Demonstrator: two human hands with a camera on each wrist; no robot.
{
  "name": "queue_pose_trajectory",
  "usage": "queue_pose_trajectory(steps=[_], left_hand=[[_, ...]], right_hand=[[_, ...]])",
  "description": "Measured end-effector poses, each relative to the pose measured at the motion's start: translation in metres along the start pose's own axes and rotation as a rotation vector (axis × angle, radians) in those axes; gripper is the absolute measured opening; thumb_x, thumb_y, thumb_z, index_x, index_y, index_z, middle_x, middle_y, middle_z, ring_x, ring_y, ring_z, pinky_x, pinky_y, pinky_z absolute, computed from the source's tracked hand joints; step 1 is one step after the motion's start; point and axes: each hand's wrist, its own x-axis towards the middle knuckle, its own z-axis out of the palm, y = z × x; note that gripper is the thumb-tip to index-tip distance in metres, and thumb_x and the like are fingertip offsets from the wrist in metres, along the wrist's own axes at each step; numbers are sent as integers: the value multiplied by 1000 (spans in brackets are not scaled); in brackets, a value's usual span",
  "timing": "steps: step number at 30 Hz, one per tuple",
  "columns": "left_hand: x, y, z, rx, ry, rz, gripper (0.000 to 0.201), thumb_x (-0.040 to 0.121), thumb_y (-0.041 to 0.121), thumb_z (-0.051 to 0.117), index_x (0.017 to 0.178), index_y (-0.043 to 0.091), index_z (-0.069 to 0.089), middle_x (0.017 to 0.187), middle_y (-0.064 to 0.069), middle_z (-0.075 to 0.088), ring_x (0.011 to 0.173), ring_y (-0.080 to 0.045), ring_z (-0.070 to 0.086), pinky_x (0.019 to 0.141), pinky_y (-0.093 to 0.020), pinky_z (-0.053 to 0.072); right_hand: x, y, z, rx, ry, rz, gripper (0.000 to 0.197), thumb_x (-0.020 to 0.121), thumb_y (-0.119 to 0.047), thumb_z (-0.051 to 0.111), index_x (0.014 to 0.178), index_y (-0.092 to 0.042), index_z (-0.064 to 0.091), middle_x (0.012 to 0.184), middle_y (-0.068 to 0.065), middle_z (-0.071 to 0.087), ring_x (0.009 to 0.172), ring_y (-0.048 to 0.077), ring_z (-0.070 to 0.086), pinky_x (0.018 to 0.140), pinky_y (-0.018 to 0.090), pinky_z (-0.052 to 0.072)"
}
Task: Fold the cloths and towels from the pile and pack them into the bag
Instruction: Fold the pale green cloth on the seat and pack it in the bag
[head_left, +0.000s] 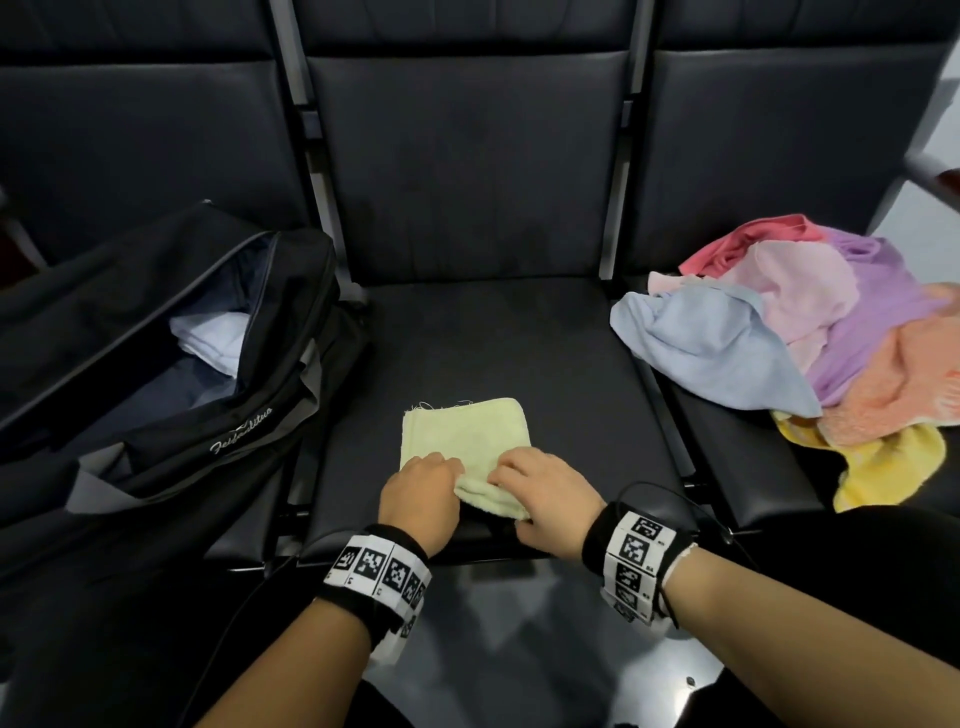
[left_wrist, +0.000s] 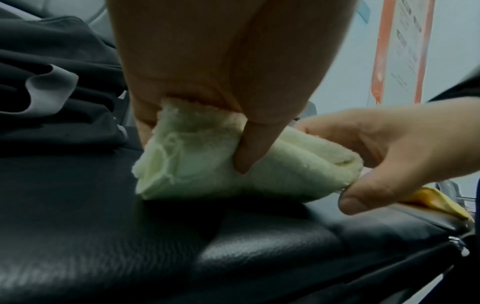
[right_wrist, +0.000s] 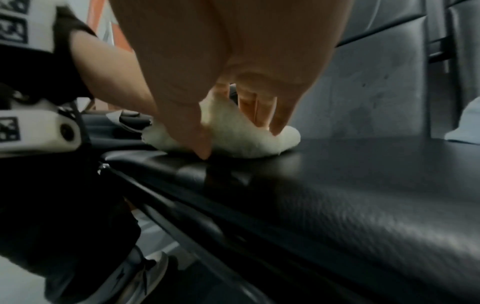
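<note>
Two hands are on one small cloth. My left hand (head_left: 418, 501) pinches the near edge of the pale yellow cloth (head_left: 462, 441), with my thumb (left_wrist: 249, 148) pressed into the soft roll. My right hand (head_left: 545, 499) pinches the same near edge just beside it, fingers curled over the top and thumb (right_wrist: 200, 139) down by the seat. The cloth lies on the middle seat (head_left: 545, 364), close to its front edge. It is already folded small, and the near part is lifted and bunched up.

I think I am making one more fold. To do it well, I should lift the near edge with both hands together and carry it straight over to the far edge. The corners should meet, and loose threads stick out at the far left corner. Then I should press it flat so it does not puff open.

The black bag (head_left: 171, 353) sits open on the seat to the left, with something white folded inside. The pile (head_left: 810, 332) of blue, pink, purple, orange and yellow cloths waits on the seat to the right.
</note>
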Motion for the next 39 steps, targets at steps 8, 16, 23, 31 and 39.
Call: queue_pose_trajectory(steps=[8, 16, 23, 31, 39], left_hand=[[4, -23, 0, -96, 38, 14, 27, 79, 10, 57, 97, 28, 66, 92, 11, 64, 104, -14, 48, 91, -32, 35], [6, -42, -9, -709, 46, -107, 17, 79, 9, 73, 81, 24, 65, 77, 7, 67, 70, -3, 59, 68, -27, 45], [13, -40, -8, -825, 25, -152, 12, 92, 17, 70, 98, 7, 66, 87, -13, 70, 74, -15, 59, 71, -36, 50], [31, -42, 9, -819, 91, -340, 14, 92, 27, 68, 86, 15, 66, 75, -4, 63, 70, -24, 61, 66, -41, 55], [38, -39, 17, -764, 100, -436, 17, 87, 32, 71, 85, 16, 65, 72, 1, 60, 69, -19, 58, 69, -34, 53]], right_hand=[[4, 13, -5, 396, 79, 288, 17, 91, -15, 56, 107, -21, 61, 100, -3, 68, 91, 20, 63, 83, 35, 50], [6, 30, -7, 650, 237, 467, 11, 92, -19, 61, 97, -28, 58, 88, -10, 67, 83, 2, 60, 65, 10, 41], [4, 43, -6, 774, 353, 549, 14, 90, -29, 68, 103, -28, 62, 96, -9, 70, 92, 8, 64, 81, 28, 50], [24, 57, 0, 691, 267, 694, 32, 86, -37, 70, 116, -32, 59, 78, -8, 56, 79, 12, 57, 68, 20, 40], [31, 64, -5, 667, 16, 668, 32, 87, -36, 70, 116, -29, 61, 102, -7, 65, 98, 14, 61, 81, 25, 46]])
